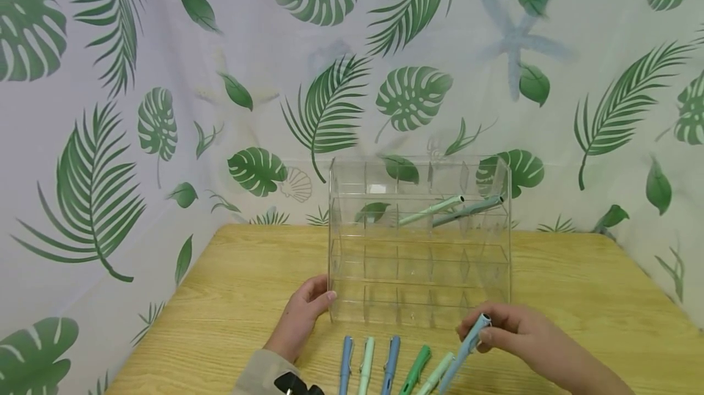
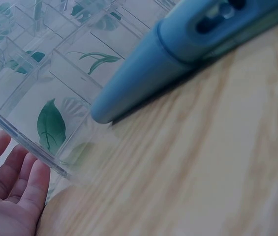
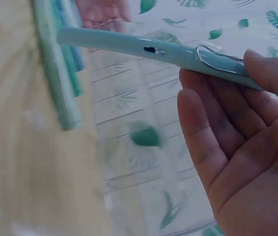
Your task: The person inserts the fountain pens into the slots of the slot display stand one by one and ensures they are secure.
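My right hand [image 1: 514,331] pinches a light blue fountain pen [image 1: 464,351] between thumb and fingers. In the right wrist view the pen's silver clip [image 3: 217,58] lies near the thumb, and its far end points toward the other pens. At the lower left side of a clear acrylic display rack [image 1: 415,279], my left hand [image 1: 301,315] grips the edge, thumb in front and fingers round the side. Two pens lie slanted across an upper tier: a pale green pen [image 1: 431,210] and a grey-teal pen [image 1: 467,211].
Several pens are laid out before the rack, including a blue pen [image 1: 345,364], a pale green pen [image 1: 366,367] and a darker green pen [image 1: 416,370]. They rest on a wood-grain table [image 1: 258,254]. Behind it hangs a leaf-print curtain [image 1: 220,46].
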A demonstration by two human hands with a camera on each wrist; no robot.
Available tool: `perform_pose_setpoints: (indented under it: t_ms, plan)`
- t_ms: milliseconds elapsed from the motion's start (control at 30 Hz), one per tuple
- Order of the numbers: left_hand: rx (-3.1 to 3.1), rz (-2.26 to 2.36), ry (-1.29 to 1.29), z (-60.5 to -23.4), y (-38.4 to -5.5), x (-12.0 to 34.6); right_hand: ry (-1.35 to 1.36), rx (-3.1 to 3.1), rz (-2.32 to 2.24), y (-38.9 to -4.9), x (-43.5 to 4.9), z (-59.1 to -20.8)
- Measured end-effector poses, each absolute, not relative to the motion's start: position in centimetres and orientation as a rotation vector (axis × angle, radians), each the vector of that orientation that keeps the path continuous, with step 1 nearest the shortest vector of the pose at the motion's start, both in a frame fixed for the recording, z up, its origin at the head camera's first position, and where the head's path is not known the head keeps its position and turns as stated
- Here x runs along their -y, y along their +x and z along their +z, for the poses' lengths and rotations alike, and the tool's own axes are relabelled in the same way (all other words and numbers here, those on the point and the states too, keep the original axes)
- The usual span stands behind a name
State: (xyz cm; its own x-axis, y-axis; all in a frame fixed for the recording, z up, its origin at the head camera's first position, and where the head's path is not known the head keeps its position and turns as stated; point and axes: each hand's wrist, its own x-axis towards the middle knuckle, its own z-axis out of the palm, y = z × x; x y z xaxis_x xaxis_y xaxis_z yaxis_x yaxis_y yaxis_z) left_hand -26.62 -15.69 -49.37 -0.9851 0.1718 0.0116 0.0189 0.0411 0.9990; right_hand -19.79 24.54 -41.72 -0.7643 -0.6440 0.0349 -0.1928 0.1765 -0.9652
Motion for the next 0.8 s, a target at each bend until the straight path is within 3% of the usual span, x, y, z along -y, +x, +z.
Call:
perform_pose_setpoints:
  t_ms: [267,800]
  plan:
    - [-2.171,2.092,0.194,-49.3,-26.7,15.6,-0.865,-2.195,-1.715,-20.1,-23.0,-38.8]
    - [-2.184,2.079,0.185,-49.3,-26.7,15.7,-0.707,-2.391,-1.921,-21.5,-19.4,-36.7]
